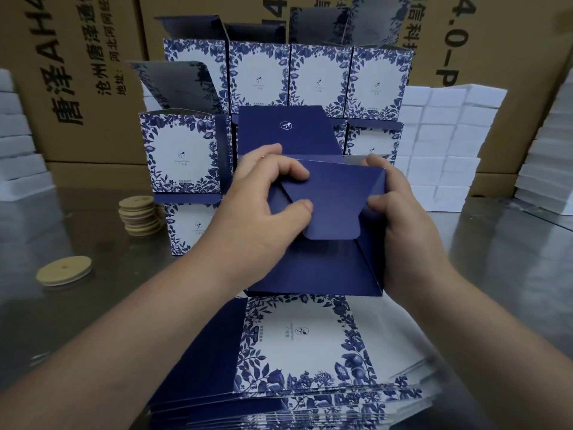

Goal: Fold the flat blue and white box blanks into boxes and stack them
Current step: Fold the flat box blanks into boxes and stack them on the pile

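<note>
a half-folded dark blue cardboard box is gripped by curled fingers of the left hand and right hand; folded blue-and-white boxes are stacked at the far edge of the surface; many flat printed blanks are left at its near edge.

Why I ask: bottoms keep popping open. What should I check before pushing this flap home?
1. Left hand holds the flap end of the box: ok.
2. Right hand grips the box's side: ok.
3. Rounded flap tucked in: not ok, its rounded end lies on the outside.
4. Side flaps folded flat beneath it: cannot tell, they are mostly covered.
5. Stack of finished boxes stands straight: ok.
6. Flat blanks lie just below the box, ready for the next one: ok.
</note>
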Tool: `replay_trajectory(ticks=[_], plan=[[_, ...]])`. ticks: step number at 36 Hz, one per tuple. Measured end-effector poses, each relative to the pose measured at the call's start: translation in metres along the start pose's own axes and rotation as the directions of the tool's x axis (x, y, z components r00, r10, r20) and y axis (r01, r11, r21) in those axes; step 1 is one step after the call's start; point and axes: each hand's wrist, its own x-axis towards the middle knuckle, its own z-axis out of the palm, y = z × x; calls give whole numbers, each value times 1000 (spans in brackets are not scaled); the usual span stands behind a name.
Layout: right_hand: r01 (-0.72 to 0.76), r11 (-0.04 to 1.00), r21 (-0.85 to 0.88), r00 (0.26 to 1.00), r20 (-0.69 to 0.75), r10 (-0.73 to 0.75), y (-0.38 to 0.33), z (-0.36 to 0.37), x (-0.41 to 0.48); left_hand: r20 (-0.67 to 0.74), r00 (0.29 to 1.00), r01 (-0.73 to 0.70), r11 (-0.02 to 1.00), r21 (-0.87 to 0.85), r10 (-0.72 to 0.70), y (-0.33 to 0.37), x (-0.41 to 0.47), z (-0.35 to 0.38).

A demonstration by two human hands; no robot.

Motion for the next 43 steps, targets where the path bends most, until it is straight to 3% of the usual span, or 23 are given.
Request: replay_trajectory(ticks=[4, 9, 26, 43], plan=[[9, 1000, -1, 1000, 2, -9, 0, -1, 1, -14, 1000, -16, 993, 118, 18, 1, 1, 0], [98, 977, -190, 994, -32, -106, 2, 1, 0, -3, 999, -39, 983, 179, 40, 0, 1, 2], [174, 869, -463, 971, -67, -230, 2, 2, -1, -13, 996, -76, 883, 463, 92, -9, 2, 1], [202, 824, -530, 963, -47, -266, 3, 2, -1, -79, 990, -60, 839, 541, 121, -6, -1, 2]])
